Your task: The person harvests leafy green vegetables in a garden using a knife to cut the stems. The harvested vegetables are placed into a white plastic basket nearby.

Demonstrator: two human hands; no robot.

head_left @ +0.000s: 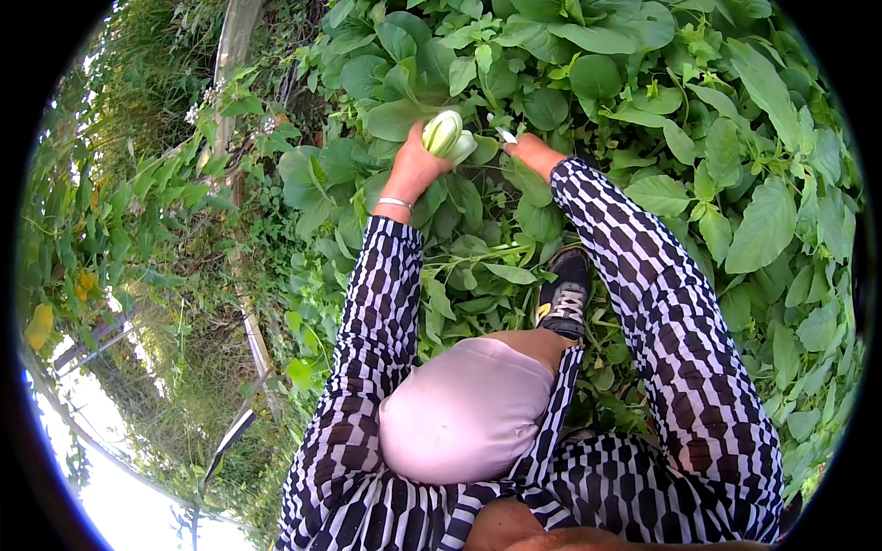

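My left hand (415, 164), with a bangle at the wrist, grips a few leafy greens by their pale bases. The cut-looking pale stem ends (446, 136) face up towards me, and their leaves spread out beyond the hand. To its right, my right hand (534, 153) reaches low among the leaves. A slim white object (506, 135) sticks out of its grasp; whether it is a knife or a stalk I cannot tell. The fingers of the right hand are largely hidden. Broad-leaved greens (396, 76) grow densely around both hands.
My dark shoe (568, 293) stands among low plants below my right hand. Loose stalks (482, 256) lie in front of it. Tall weeds (765, 220) crowd the right side. Along the left run wooden poles (255, 337) and climbing vines (172, 172).
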